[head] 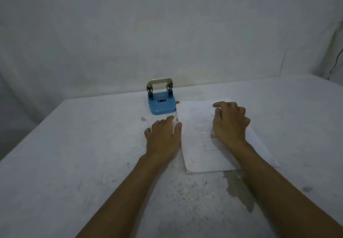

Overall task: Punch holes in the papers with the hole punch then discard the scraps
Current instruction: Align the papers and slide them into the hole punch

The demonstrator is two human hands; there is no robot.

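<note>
A blue hole punch [161, 102] with a cream lever stands upright near the back of the white table, its lever raised. Just right of it lies a thin stack of white printed papers [199, 145], flat on the table. My left hand [163, 137] rests palm down at the stack's left edge, fingers spread, thumb touching the paper's border. My right hand [229, 122] hovers over or rests on the upper right part of the stack with fingers curled and apart. Neither hand grips anything.
The white table [74, 163] is scuffed with dark specks and a grey stain [239, 187] in front of the papers. A pale wall stands close behind the punch. A dark cable [335, 65] hangs at the far right corner.
</note>
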